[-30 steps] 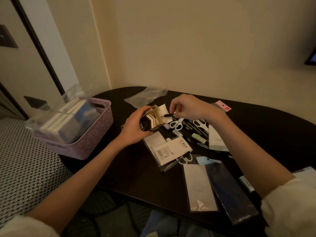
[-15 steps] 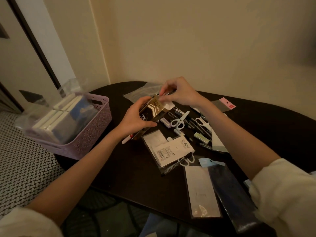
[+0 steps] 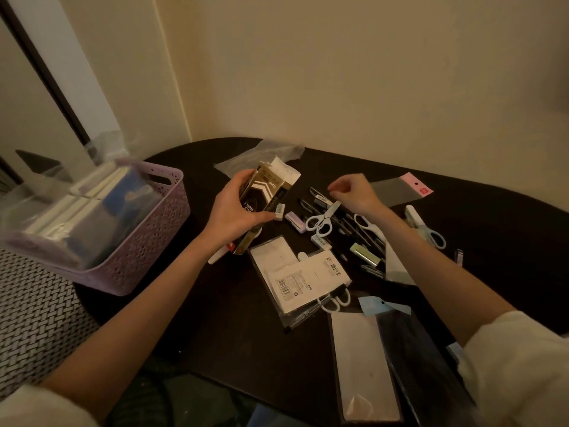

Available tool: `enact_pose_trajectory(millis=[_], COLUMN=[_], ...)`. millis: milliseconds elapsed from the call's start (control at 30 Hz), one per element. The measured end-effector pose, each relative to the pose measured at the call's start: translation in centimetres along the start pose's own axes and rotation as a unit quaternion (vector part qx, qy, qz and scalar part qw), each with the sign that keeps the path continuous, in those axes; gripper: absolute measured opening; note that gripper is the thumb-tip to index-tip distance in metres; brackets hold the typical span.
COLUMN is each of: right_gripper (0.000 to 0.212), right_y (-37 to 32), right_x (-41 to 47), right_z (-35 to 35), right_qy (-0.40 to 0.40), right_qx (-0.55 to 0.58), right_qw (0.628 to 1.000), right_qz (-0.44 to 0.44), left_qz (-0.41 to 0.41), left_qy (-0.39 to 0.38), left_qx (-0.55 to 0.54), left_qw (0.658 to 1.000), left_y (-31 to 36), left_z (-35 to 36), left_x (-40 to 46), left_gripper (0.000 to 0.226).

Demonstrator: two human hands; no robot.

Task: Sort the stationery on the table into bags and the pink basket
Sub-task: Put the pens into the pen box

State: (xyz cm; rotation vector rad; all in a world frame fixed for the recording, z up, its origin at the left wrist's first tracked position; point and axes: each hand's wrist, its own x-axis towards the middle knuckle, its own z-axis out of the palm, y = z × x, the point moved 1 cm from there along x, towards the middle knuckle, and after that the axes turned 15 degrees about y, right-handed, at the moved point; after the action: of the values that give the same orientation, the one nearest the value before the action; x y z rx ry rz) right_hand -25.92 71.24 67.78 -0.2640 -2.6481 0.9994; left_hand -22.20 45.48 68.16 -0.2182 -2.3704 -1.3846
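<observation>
A: Where is the black-and-gold cardboard box (image 3: 265,201)?

B: In the left hand (image 3: 238,209), raised above the dark oval worktop (image 3: 215,318). The fingers and thumb curl round the box's lower half, its white top flap stands open and tilts away toward the wall. A white pen (image 3: 219,256) pokes out below that hand.

A: And the right hand (image 3: 354,195)?

B: Just right of the box, apart from it, hovering over the loose stationery. Its fingers are curled loosely; I cannot tell whether they pinch anything small.

A: What lies under it?

B: White-handled scissors (image 3: 321,219) directly below, a lilac eraser-like block (image 3: 295,221) beside them, dark pens and a pale green stapler-like piece (image 3: 365,252) nearer the right forearm. A second pair of scissors with pale blue handles (image 3: 431,232) lies further right.

A: Nearer the person?

B: Flat white packets in clear sleeves (image 3: 295,272), then a long clear bag with a white card (image 3: 361,362) beside a dark one with a blue header (image 3: 421,365).

A: The basket?

B: The pink perforated plastic basket (image 3: 144,241) sits at the worktop's left end, well left of the box, holding bagged white and blue items. A crumpled clear plastic bag (image 3: 261,155) lies behind the box, and a clear bag with a pink header (image 3: 400,189) lies beyond the right hand.
</observation>
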Motion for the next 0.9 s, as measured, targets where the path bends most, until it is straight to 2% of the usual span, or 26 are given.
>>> enact_pose_trajectory(millis=[200,433,500,567,633,700,733,800,867,900], right_gripper=[0.021,0.015,0.011,0.008,0.005,0.004,0.004,0.004,0.01,0.013], right_y=[0.1,-0.9,-1.4,-2.1,-3.0,-3.8,-4.1,-4.3,-4.0,-3.7], right_x=[3.9,5.8,5.6,5.3,4.8,4.3,3.8,3.3,3.0,2.8], right_z=[3.6,4.4,4.1,3.7,3.0,2.4,2.2,2.5,3.2,3.6], right_qy=[-0.056,-0.145,-0.13,-0.06,0.039,0.105,0.111,0.067,-0.017,-0.053], right_qx=[-0.179,-0.191,-0.11,0.056,0.213,0.269,0.263,0.186,0.03,-0.046], right_qw=[0.982,0.971,0.985,0.997,0.976,0.953,0.952,0.97,0.989,0.987], right_qz=[-0.028,-0.018,-0.008,-0.002,-0.032,-0.088,-0.113,-0.14,-0.141,-0.142], left_qz=[0.008,-0.001,0.003,0.016,0.026,0.029,0.03,0.032,0.035,0.037], left_qy=[0.025,0.067,0.067,0.064,0.066,0.072,0.074,0.076,0.077,0.077], left_qx=[-0.007,-0.032,-0.026,-0.022,-0.02,-0.017,-0.016,-0.012,-0.011,-0.012], left_qw=[1.0,0.997,0.997,0.998,0.997,0.997,0.997,0.997,0.996,0.996], left_y=[0.4,-0.6,-0.9,-1.3,-1.6,-1.9,-2.0,-2.1,-2.1,-2.0], left_z=[1.4,2.2,2.4,2.6,2.7,2.8,2.8,2.8,2.7,2.6], left_x=[1.6,3.1,3.2,3.2,3.2,3.1,3.1,3.0,3.0,2.9], left_gripper=[0.084,0.081,0.083,0.084,0.084,0.084,0.084,0.085,0.085,0.084])
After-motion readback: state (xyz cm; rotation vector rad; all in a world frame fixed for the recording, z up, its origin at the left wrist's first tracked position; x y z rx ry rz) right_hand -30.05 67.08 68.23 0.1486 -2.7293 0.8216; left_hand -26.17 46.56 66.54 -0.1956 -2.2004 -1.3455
